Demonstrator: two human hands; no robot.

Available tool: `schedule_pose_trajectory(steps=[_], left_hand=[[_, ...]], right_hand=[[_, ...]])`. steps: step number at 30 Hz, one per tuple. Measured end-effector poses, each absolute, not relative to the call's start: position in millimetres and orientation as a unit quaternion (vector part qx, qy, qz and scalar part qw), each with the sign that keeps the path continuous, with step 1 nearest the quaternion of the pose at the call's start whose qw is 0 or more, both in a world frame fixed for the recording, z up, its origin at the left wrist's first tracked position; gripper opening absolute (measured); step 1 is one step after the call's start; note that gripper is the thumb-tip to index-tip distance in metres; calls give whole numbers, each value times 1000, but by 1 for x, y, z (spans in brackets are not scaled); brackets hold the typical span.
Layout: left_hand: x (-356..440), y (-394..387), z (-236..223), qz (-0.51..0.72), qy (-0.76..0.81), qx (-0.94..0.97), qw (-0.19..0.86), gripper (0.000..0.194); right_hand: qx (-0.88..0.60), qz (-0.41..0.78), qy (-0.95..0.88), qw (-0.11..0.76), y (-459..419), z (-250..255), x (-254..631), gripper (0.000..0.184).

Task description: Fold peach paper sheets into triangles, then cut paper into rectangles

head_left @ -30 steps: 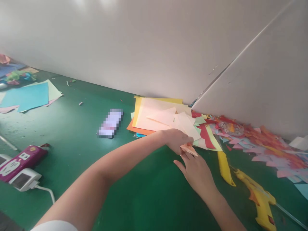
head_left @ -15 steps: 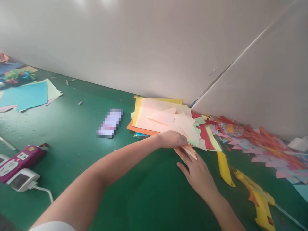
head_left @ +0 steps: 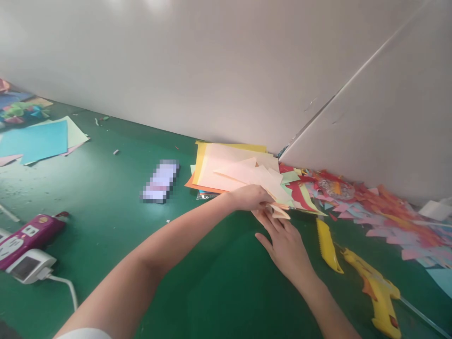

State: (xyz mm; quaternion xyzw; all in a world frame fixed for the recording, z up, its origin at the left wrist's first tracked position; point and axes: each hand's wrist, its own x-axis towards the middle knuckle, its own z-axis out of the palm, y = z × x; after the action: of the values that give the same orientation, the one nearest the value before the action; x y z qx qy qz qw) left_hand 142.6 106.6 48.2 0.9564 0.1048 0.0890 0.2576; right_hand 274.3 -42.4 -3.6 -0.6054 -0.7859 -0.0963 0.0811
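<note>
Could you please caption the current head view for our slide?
Left hand and right hand at folded peach paper, near stacked sheets.

Green counter (head_left: pixel 197 282) is pretty messy tbh: paper pile (head_left: pixel 212 162) around the middle, pixelated phone (head_left: pixel 160 181) just toward 9 o'clock, coloured sheets (head_left: pixel 45 141) farther out, purple power strip (head_left: pixel 33 238) at 8, paper scraps (head_left: pixel 384 212) at 3, yellow cutter (head_left: pixel 328 245) and glue gun (head_left: pixel 379 288) at 4.

No readable text, labels, numbers or signs.
</note>
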Motion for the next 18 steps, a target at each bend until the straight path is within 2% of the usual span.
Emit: schedule_pose_trajectory(steps=[8,18], left_hand=[[149,125,63,96,79,942,310,27],[147,121,60,102,90,933,332,27]], right_hand=[[-617,-82,-780,59,-40,1,272,50],[-610,-76,-787,56,-50,8,270,42]])
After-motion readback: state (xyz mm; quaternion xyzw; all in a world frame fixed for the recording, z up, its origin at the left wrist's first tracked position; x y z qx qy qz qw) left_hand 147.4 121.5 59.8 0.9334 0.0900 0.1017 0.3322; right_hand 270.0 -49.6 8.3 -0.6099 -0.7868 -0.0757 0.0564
